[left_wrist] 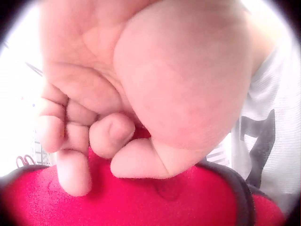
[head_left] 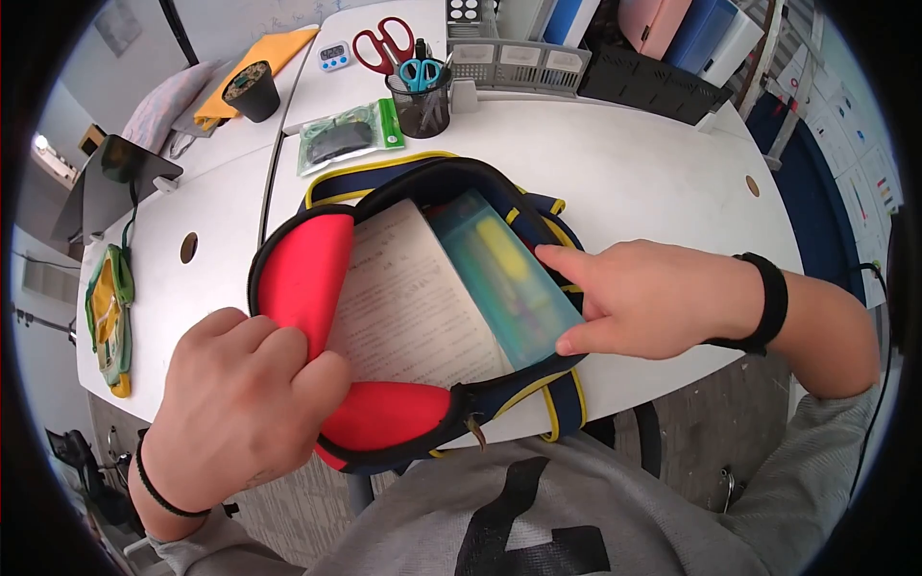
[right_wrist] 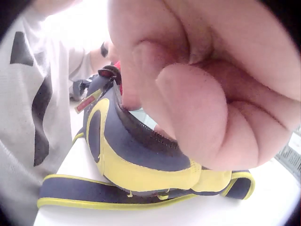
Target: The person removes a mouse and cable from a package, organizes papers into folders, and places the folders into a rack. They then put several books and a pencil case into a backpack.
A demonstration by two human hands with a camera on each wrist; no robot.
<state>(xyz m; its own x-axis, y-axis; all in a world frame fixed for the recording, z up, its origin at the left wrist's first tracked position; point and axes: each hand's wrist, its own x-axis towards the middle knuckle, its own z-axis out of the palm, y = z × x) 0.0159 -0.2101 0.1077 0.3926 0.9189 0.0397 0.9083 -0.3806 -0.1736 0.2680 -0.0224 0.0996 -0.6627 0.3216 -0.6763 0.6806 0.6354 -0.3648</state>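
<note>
A navy backpack (head_left: pixel 523 389) with yellow trim and red lining lies unzipped on the table. My left hand (head_left: pixel 245 398) pinches its red-lined flap (head_left: pixel 305 269) between curled fingers and thumb; the left wrist view shows the thumb beside the bent index finger. Inside the bag lie a sheet of printed paper (head_left: pixel 408 298) and, to its right, a translucent blue-green pencil case (head_left: pixel 480 254) with a yellow item showing through. My right hand (head_left: pixel 663 293) holds the case's right end, index finger at the far edge and thumb at the near corner. Its other fingers (right_wrist: pixel 195 108) are curled.
Behind the bag are a packaged item (head_left: pixel 341 142), a mesh pen cup (head_left: pixel 423 108) with scissors, a small timer (head_left: pixel 334 56) and a grey organiser (head_left: pixel 519 65). A green-yellow pouch (head_left: pixel 110 312) lies far left, near a dark pot (head_left: pixel 252 93). A strap (right_wrist: pixel 94 190) lies along the table.
</note>
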